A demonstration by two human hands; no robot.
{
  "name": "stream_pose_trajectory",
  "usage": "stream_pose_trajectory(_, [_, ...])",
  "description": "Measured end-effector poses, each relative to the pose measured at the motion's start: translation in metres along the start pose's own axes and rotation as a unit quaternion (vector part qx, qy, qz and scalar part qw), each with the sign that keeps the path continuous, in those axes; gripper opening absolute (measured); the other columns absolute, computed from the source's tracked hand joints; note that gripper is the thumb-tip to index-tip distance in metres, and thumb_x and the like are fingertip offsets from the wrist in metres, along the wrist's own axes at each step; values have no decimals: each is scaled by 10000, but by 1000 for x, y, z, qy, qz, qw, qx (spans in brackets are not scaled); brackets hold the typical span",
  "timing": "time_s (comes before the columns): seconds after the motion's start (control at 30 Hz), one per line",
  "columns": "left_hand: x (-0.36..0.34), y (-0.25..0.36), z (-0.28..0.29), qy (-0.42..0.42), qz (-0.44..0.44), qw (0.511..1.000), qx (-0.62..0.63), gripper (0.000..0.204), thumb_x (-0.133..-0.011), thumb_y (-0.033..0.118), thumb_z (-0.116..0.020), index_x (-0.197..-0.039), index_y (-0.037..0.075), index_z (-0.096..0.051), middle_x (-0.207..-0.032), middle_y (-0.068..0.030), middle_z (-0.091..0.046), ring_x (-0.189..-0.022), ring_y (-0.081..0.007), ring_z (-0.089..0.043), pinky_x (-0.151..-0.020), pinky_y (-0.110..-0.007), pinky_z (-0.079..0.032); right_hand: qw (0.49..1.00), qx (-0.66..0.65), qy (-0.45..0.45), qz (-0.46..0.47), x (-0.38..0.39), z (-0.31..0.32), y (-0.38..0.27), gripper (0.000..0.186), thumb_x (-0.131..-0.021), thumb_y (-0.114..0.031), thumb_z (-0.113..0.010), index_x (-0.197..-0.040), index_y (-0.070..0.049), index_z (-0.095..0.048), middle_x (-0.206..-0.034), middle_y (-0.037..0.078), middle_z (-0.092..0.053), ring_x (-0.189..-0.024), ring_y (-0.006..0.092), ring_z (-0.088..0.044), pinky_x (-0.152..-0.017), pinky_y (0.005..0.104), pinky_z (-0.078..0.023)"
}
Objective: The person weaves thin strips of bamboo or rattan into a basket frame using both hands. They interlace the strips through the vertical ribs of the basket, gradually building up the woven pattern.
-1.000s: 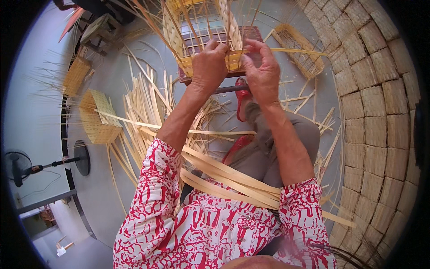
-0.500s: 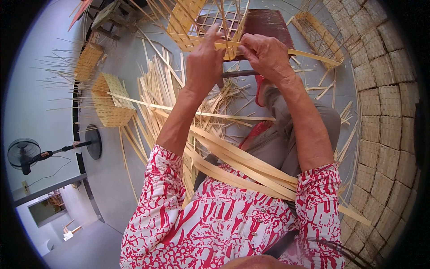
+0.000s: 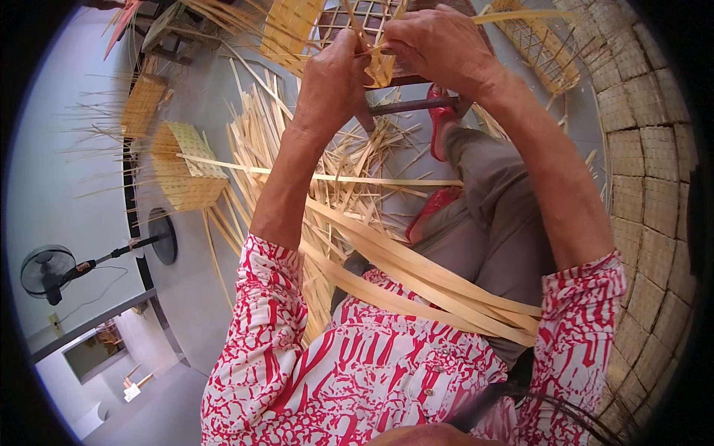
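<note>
At the top of the view, a half-woven bamboo basket [image 3: 290, 28] stands on a dark red wooden stool [image 3: 454, 6], its upright strips sticking out loose. At the basket's near corner my left hand [image 3: 331, 83] is closed around an upright strip. Close beside it, my right hand [image 3: 440, 50] pinches a flat bamboo strip [image 3: 524, 14] between thumb and fingers. That strip's free end runs out to the right beyond the hand. My fingers partly hide the corner where the strips cross. Across my lap lies a bundle of wide bamboo strips [image 3: 416, 271].
Cut strips [image 3: 260, 141] lie heaped on the floor. Unfinished baskets stand at left [image 3: 186, 167] and far left [image 3: 143, 104]; another basket frame [image 3: 539, 48] is at upper right. A fan [image 3: 48, 271] stands left. Stacked woven blocks [image 3: 632, 186] line the right side.
Both hands have moved slightly up in the view, and the right forearm has swung outward. My left fingers, raised before, have curled in at the corner. The strip's free end now angles upward.
</note>
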State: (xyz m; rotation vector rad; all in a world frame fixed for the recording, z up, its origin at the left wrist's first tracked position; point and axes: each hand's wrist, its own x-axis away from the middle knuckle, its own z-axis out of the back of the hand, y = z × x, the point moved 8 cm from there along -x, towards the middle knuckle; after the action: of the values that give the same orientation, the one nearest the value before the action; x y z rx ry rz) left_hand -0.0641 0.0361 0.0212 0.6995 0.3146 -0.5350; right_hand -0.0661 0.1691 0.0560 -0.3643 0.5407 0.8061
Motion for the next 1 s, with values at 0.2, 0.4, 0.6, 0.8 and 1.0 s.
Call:
stream_pose_trajectory(0.2, [9,-6,1,-15,56,996,65,52,-869,-4,-598,-903,1,-560,-769,-172,-670,-680,-299,-713,-584,-383,-545,994,-56,-58,-74,14,-34,11,184,-939,-320,-639,-902,-149,-694,-822,94,-707,-809,295,-713,-731,448,-559])
stream_pose_trajectory(0.4, [11,0,10,-43,52,996,57,68,-844,-28,-623,-906,-3,-606,-720,-140,-700,-672,-242,-736,-603,-315,-564,992,-77,-33,-91,18,-39,10,261,-949,-392,-615,-876,-146,-663,-752,92,-682,-738,309,-700,-656,440,-557])
stream_pose_trajectory(0.6, [8,-2,11,-123,45,980,151,59,-855,-24,-651,-882,6,-608,-713,-91,-709,-665,-169,-741,-587,-258,-553,995,-98,17,-32,11,-41,8,287,-941,-416,-608,-859,-143,-642,-733,86,-666,-727,308,-683,-644,444,-537])
stream_pose_trajectory(0.8, [9,-6,10,-164,-37,974,149,92,-867,8,-673,-892,37,-589,-716,-79,-712,-635,-156,-716,-553,-270,-524,988,-149,-33,26,3,-38,1,245,-930,-337,-630,-842,-109,-618,-749,95,-636,-760,318,-647,-697,442,-504])
stream_pose_trajectory(1.0, [7,1,20,-112,-47,988,97,141,-864,18,-689,-945,33,-575,-732,-79,-708,-660,-182,-724,-563,-293,-531,991,-127,-22,42,-4,-29,0,147,-900,-246,-660,-841,-112,-668,-743,100,-673,-744,276,-686,-680,418,-508])
